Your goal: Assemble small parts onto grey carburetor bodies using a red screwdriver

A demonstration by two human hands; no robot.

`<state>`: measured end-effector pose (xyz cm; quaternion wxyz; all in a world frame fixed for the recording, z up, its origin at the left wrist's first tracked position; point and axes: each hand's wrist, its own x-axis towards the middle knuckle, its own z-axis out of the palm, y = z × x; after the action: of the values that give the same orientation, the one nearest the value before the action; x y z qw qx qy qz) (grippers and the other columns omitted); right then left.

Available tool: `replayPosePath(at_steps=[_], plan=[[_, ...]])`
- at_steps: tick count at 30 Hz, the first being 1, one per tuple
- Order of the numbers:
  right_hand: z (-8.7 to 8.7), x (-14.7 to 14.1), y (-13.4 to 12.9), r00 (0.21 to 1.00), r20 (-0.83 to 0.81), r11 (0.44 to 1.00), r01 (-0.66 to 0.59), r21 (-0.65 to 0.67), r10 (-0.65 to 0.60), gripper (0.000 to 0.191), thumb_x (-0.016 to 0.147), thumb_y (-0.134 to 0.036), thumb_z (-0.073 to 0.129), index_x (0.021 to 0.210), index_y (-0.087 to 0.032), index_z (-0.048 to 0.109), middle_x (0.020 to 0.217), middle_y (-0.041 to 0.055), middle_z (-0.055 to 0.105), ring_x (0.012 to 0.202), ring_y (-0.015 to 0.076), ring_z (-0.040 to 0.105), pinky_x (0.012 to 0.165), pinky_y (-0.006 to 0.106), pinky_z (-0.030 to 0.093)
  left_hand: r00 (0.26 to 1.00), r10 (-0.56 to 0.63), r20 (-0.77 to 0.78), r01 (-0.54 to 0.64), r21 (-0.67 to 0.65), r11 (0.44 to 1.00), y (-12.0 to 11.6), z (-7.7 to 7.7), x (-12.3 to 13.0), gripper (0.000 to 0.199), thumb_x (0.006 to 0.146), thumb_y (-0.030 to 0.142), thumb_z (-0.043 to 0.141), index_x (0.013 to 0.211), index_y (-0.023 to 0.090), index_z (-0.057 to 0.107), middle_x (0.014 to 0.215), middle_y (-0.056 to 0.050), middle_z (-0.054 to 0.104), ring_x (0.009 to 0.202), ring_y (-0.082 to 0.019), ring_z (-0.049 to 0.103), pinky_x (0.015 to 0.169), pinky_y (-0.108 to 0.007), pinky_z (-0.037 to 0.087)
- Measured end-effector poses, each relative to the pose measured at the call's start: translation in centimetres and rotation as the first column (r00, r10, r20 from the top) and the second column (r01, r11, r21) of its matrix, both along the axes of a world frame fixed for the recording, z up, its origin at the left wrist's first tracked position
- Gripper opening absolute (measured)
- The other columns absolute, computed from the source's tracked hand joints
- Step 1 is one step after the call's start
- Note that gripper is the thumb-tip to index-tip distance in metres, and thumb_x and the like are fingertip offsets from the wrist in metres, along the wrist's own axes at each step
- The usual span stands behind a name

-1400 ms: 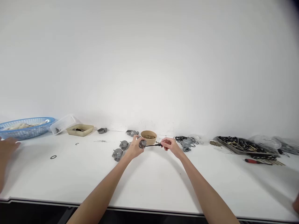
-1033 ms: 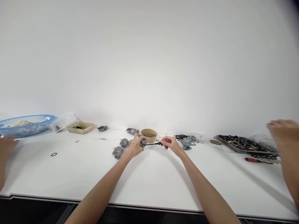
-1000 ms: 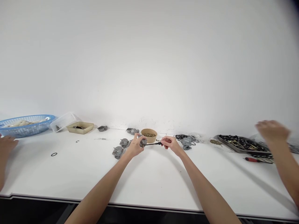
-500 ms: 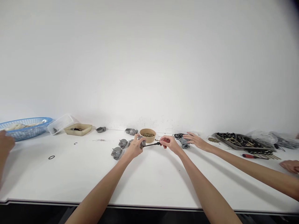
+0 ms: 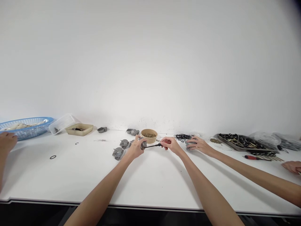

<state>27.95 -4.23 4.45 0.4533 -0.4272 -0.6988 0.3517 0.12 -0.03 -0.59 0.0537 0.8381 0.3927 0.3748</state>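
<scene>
My left hand (image 5: 136,148) grips a grey cast metal part (image 5: 143,144), partly hidden by the fingers. In my right hand (image 5: 172,145) is a screwdriver (image 5: 166,142) with a red and black handle. Its dark shaft points left, and the tip meets the metal part; the exact contact is too small to see. Just behind the held part stands a round cardboard bowl (image 5: 150,132) of small brass-coloured pieces. More grey metal castings (image 5: 118,153) lie left of my left hand, one partly covered by it.
A co-worker's hand (image 5: 198,146) reaches from the right onto another grey casting (image 5: 189,144), near black rings (image 5: 182,137). Further right are a dark tray (image 5: 231,146) and a second screwdriver (image 5: 251,157). On the left sit a blue basket (image 5: 35,133), a yellowish tray (image 5: 80,131) and a black ring (image 5: 53,157).
The co-worker's hand on the right has closed onto the grey casting beside it. Another person's hand at the far left has shifted slightly. My hands keep nearly the same pose.
</scene>
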Motion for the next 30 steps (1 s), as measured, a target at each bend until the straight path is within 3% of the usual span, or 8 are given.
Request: replayPosePath(at_steps=[5, 16, 24, 30], plan=[[0.0, -0.1, -0.1, 1.000, 0.011, 1.000, 0.015, -0.010, -0.015, 0.039, 0.080, -0.056, 0.077, 0.082, -0.017, 0.073, 0.064, 0.0054, 0.071, 0.047, 0.0127, 0.055, 0.049, 0.027, 0.044, 0.999, 0.012, -0.043, -0.011, 0.014, 1.000, -0.1, -0.1, 0.1, 0.065, 0.070, -0.006, 0.064, 0.125, 0.029, 0.060, 0.135, -0.011, 0.040, 0.082, -0.023, 0.063, 0.080, -0.042, 0.058], [0.8, -0.6, -0.7, 0.999, 0.036, 0.999, 0.000, -0.034, 0.002, 0.025, 0.070, -0.038, 0.084, 0.081, -0.017, 0.074, 0.071, 0.0031, 0.070, 0.058, 0.0137, 0.060, 0.055, 0.026, 0.050, 0.997, 0.031, -0.073, -0.030, 0.012, 0.999, -0.1, 0.0, 0.1, 0.067, 0.070, -0.008, 0.064, 0.126, 0.028, 0.060, 0.133, -0.011, 0.041, 0.089, -0.024, 0.063, 0.081, -0.041, 0.057], [0.8, -1.2, -0.9, 0.999, 0.050, 0.998, 0.020, -0.060, -0.017, 0.038, 0.081, -0.053, 0.077, 0.083, -0.015, 0.074, 0.064, 0.0048, 0.070, 0.049, 0.0128, 0.058, 0.051, 0.027, 0.049, 0.998, 0.001, -0.066, 0.000, 0.015, 1.000, -0.5, 0.2, 0.3, 0.066, 0.070, -0.009, 0.065, 0.126, 0.025, 0.062, 0.133, -0.012, 0.041, 0.092, -0.026, 0.064, 0.084, -0.042, 0.057], [0.6, -1.3, -0.8, 0.999, 0.049, 1.000, -0.002, -0.032, 0.003, 0.033, 0.078, -0.049, 0.080, 0.084, -0.017, 0.074, 0.069, 0.0038, 0.070, 0.055, 0.0133, 0.059, 0.054, 0.027, 0.050, 0.999, -0.005, -0.044, 0.004, -0.008, 1.000, -0.4, 0.2, 0.3, 0.066, 0.070, -0.009, 0.065, 0.125, 0.025, 0.063, 0.133, -0.012, 0.041, 0.093, -0.028, 0.064, 0.084, -0.043, 0.057]])
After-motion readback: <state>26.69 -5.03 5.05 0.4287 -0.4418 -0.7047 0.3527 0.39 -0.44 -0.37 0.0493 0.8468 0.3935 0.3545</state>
